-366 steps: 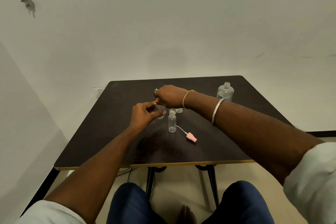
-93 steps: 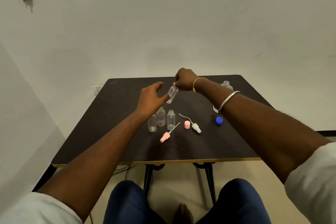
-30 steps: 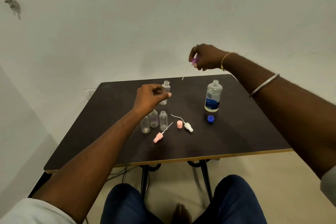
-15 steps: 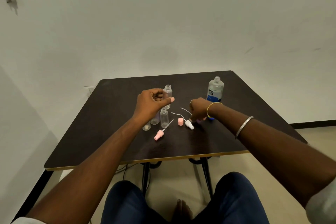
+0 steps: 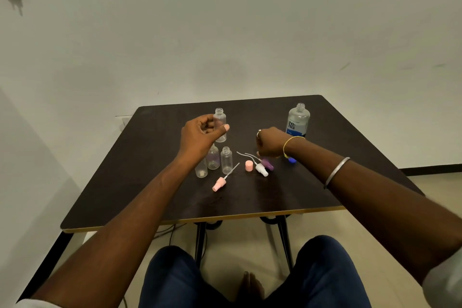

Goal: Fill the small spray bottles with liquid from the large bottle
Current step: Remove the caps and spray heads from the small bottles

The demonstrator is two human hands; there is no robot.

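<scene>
Small bottles (image 5: 226,160) four; large bottle (image 5: 297,120) one; sprayers (image 5: 261,169) three.

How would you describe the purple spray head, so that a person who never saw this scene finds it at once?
On the dark table, look between the large bottle and the standing small bottles, just below the right hand. The purple spray head lies there beside the white spray head. Only it is purple; the pink spray head lies further left.
</scene>
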